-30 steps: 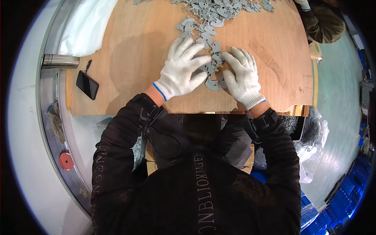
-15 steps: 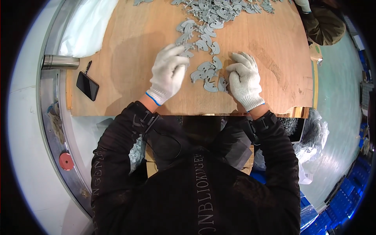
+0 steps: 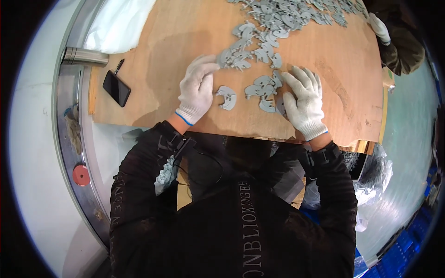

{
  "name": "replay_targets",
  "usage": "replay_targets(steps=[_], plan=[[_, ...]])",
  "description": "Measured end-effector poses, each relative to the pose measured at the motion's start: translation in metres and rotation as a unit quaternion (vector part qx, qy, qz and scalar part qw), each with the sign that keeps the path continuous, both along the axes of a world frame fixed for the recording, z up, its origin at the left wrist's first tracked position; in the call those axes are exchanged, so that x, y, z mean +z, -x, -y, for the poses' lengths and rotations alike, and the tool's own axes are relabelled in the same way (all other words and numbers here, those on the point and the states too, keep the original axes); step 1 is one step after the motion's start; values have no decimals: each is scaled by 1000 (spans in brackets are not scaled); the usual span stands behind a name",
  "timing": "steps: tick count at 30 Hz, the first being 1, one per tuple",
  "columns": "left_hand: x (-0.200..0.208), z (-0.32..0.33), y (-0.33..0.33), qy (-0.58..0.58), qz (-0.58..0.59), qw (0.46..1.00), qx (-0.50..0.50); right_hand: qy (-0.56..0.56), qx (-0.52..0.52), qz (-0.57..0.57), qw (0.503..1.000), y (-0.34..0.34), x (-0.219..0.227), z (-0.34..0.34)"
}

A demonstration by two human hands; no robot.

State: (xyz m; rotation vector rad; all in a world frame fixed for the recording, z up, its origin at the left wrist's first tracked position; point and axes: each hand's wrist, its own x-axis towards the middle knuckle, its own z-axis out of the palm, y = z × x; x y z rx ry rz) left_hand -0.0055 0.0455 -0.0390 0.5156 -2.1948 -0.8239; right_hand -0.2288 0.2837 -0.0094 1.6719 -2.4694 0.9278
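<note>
Flat grey curved parts lie on a wooden tabletop (image 3: 171, 74). My left hand (image 3: 196, 90), in a white knit glove, is open, its fingertips near the left edge of a cluster of parts (image 3: 236, 58). One single grey part (image 3: 227, 97) lies apart, just right of that hand's wrist side. My right hand (image 3: 305, 101), gloved alike, rests with fingers spread beside a small group of grey parts (image 3: 262, 87). Its thumb partly covers one part at the group's right edge. Neither hand visibly holds anything.
A large pile of grey parts (image 3: 287, 14) covers the far side. At left lie a black phone (image 3: 116, 88), a metal cylinder (image 3: 85, 56) and white sheeting (image 3: 119, 25). Another person's gloved hand (image 3: 379, 28) is at the far right edge. Clear plastic bags (image 3: 378, 171) sit below right.
The whole view has shifted, moving the table contents rightward. One part now lies apart from the small group, near my left hand. My right fingers have spread from a curled pose.
</note>
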Motion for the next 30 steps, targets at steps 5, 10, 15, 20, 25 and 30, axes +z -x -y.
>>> replay_targets(steps=[5, 10, 15, 20, 25, 30], plan=[[-4, 6, -3, -86, -14, 996, -5, -12, 21, -41, 999, 4, -3, -2], [-1, 4, -3, -65, 15, 997, -33, 62, 33, 69, 995, 10, -11, -6], [30, -13, 3, 151, 148, 973, -91, 77, 1, 87, 993, 8, -15, -6], [24, -11, 2, 133, 164, 974, -86, 82, -10, 90, 992, 8, -15, -6], [0, 9, -5, -40, 60, 992, -104, 85, -14, 87, 993, 8, -16, -6], [24, -5, -3, 20, 127, 985, -112, 64, -12, 91, 994, 9, -17, -10]])
